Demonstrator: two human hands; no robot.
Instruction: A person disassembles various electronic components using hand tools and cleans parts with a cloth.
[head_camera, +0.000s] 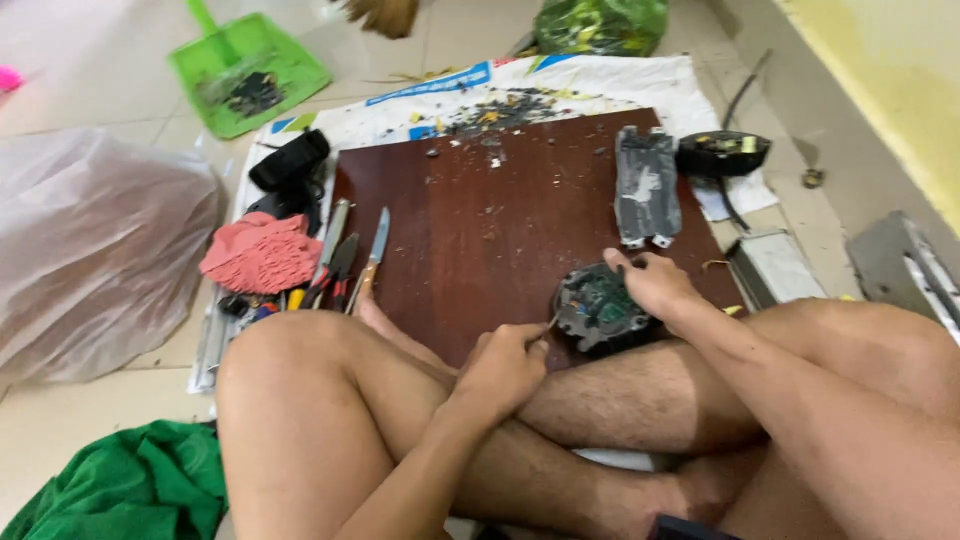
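Dark-red wooden board (480, 230) lies on the tiled floor, where a person sits cross-legged with bare knees raised at its near edge. On the board's near right part rests a round black device (598, 308) with a green circuit board exposed inside. The right hand (655, 285) grips the device's far right rim, fingers clamped on its edge. The left hand (505, 365), just near and left of the device, pinches a thin metal tool (551, 322) between closed fingers, its tip touching the device's left rim. Farther back on the board's right side lies a grey rectangular metal plate (646, 185), and beyond it, off the board, a round black casing (723, 152). Along the board's left edge sit a knife (372, 255), pliers (335, 268) and a red textured pad (262, 253). A green dustpan (248, 70) lies far left on the floor, and a green cloth (130, 485) near left.
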